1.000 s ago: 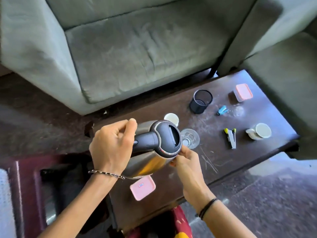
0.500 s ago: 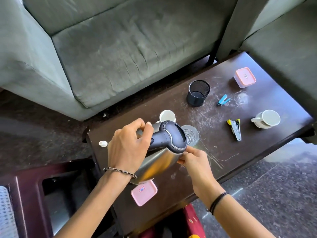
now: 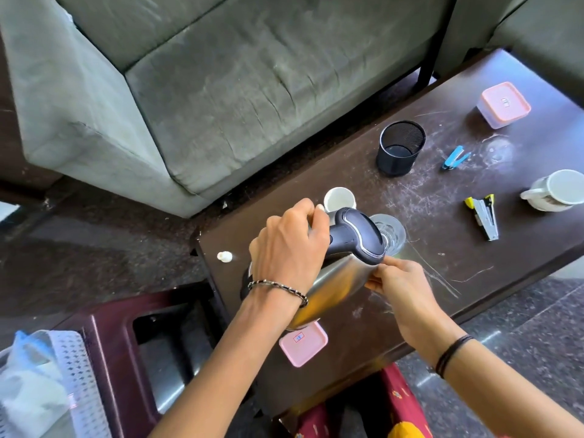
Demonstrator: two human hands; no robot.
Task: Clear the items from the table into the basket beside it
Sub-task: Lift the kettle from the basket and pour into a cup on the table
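A steel electric kettle (image 3: 335, 279) with a dark lid and handle hangs tilted above the left end of the dark wooden table (image 3: 442, 279). My left hand (image 3: 287, 248) grips its handle and my right hand (image 3: 398, 286) holds its body near the lid rim. Under the kettle lies a pink lid (image 3: 304, 344). Behind the kettle stand a small white cup (image 3: 338, 199) and a clear glass (image 3: 390, 235). The white perforated basket (image 3: 72, 384) with a blue bag inside shows at the bottom left.
Further right on the table are a black mesh pen cup (image 3: 399, 148), a blue clip (image 3: 455, 157), a stapler (image 3: 483, 216), a white mug (image 3: 556, 191) and a pink-lidded box (image 3: 504, 104). A small white cap (image 3: 224, 256) lies at the table's left corner. A maroon stool (image 3: 132, 352) stands between table and basket; a grey sofa (image 3: 252, 83) behind.
The kettle has dropped lower and tilted more over the table's left end, both hands still on it. The camera has shifted, bringing the basket into view at the bottom left.
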